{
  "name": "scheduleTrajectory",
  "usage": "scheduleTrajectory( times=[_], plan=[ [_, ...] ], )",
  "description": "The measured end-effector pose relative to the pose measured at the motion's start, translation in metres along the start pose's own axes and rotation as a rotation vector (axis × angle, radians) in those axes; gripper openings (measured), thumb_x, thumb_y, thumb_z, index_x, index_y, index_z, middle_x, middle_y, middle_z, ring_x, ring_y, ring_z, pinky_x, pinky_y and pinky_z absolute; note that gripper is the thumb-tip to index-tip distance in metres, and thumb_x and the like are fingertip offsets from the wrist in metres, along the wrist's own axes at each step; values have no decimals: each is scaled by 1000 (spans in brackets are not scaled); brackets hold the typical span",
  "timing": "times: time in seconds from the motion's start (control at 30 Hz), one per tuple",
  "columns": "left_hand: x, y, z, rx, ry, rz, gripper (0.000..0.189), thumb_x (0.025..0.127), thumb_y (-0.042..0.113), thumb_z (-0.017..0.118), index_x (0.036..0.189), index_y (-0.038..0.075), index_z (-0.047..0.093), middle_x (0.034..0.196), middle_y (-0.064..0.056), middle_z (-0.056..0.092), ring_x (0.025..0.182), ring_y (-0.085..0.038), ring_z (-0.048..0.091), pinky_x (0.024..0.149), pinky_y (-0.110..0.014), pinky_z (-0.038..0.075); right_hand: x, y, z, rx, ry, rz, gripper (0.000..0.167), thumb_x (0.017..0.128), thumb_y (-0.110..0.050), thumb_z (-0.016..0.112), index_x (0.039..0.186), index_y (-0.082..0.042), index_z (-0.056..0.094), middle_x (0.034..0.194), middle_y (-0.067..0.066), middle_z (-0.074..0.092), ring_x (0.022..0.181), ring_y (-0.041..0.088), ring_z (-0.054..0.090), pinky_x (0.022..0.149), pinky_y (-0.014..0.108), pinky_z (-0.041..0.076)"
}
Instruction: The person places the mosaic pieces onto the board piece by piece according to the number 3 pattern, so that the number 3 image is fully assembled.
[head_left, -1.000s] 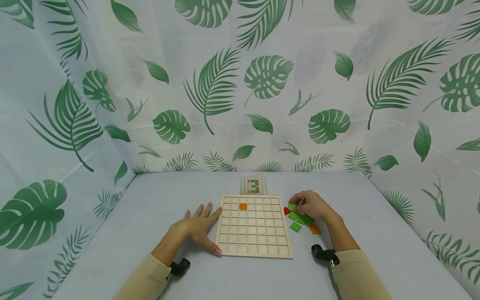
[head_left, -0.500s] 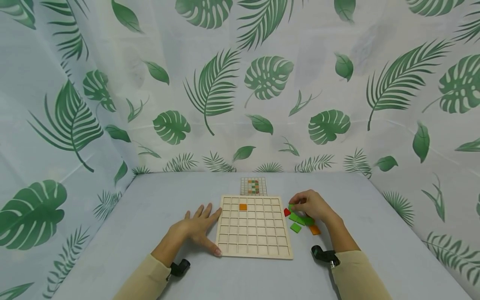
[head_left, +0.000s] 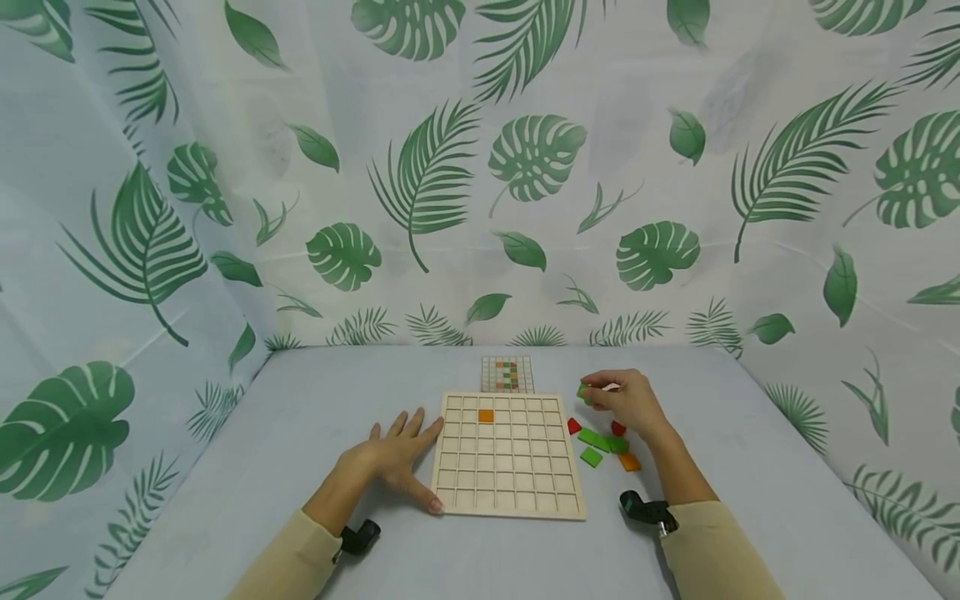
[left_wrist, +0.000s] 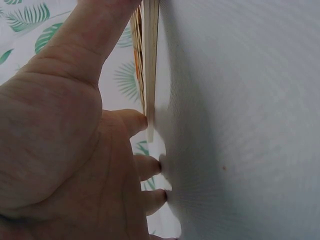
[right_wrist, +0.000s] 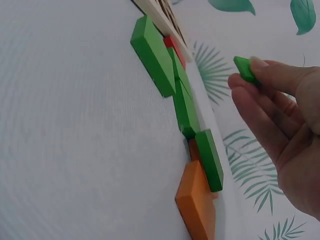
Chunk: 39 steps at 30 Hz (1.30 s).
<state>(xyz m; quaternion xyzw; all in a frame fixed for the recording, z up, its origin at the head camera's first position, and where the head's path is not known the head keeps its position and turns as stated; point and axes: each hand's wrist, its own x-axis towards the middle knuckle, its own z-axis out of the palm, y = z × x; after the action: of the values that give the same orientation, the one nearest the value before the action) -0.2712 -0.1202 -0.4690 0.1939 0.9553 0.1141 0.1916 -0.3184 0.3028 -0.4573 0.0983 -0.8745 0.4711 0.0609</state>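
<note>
A wooden grid board (head_left: 504, 467) lies in the middle of the table, one orange square tile (head_left: 486, 416) set in an upper cell. My left hand (head_left: 393, 457) spreads its fingers beside the board's left edge, thumb at the near corner; the left wrist view shows fingertips against the board's side. Between thumb and fingers my right hand (head_left: 626, 400) pinches a green tile (right_wrist: 245, 69), raised above the table. Below that hand lie green tiles (head_left: 591, 456), red tiles (head_left: 574, 426) and an orange tile (right_wrist: 196, 200), grouped to the right of the board.
Behind the board lies a small pattern card (head_left: 507, 374) printed with a grid and coloured squares. A white table (head_left: 360, 367) carries everything, and a leaf-printed cloth (head_left: 450, 208) rises at its back and sides. Each wrist wears a black camera (head_left: 360, 537).
My right hand has lifted the green tile up and away from the pile, uncovering a red tile. The left hand has stayed in place.
</note>
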Motion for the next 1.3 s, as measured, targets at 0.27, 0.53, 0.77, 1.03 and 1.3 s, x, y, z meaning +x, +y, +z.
scheduleTrajectory(
  times=[0.27,0.53,0.77,1.03,1.3],
  plan=[
    [1,0,0,15,-1,-7,143,58,82,84,169,29,12,177,-12,1,163,-41,-1,124,-73,5,4,-10,5,151,30,-4,34,102,-12,68,128,8,69,122,29,72,89,20,80,80,36,64],
    [-3,4,-2,4,2,-4,141,59,78,86,169,27,13,176,-14,2,162,-42,0,124,-74,6,7,-19,13,249,50,-73,31,102,-1,63,129,13,65,127,36,65,93,14,79,84,36,63],
    [-5,5,-3,8,4,-7,141,59,77,87,169,27,14,176,-14,3,162,-42,1,124,-74,6,12,-31,23,227,86,-83,31,102,-4,66,130,10,67,125,33,67,91,15,78,81,29,64],
    [-3,2,-1,9,13,7,141,59,78,86,169,27,13,176,-15,2,162,-43,1,123,-75,6,16,-41,38,184,92,-75,28,102,-10,67,126,3,72,119,24,73,89,16,78,78,27,64],
    [-3,3,-1,4,12,10,141,60,78,86,169,27,13,176,-14,2,162,-42,0,123,-75,6,21,-48,52,306,52,-18,30,102,-6,67,128,8,69,126,29,67,96,17,77,87,34,63]
  ],
)
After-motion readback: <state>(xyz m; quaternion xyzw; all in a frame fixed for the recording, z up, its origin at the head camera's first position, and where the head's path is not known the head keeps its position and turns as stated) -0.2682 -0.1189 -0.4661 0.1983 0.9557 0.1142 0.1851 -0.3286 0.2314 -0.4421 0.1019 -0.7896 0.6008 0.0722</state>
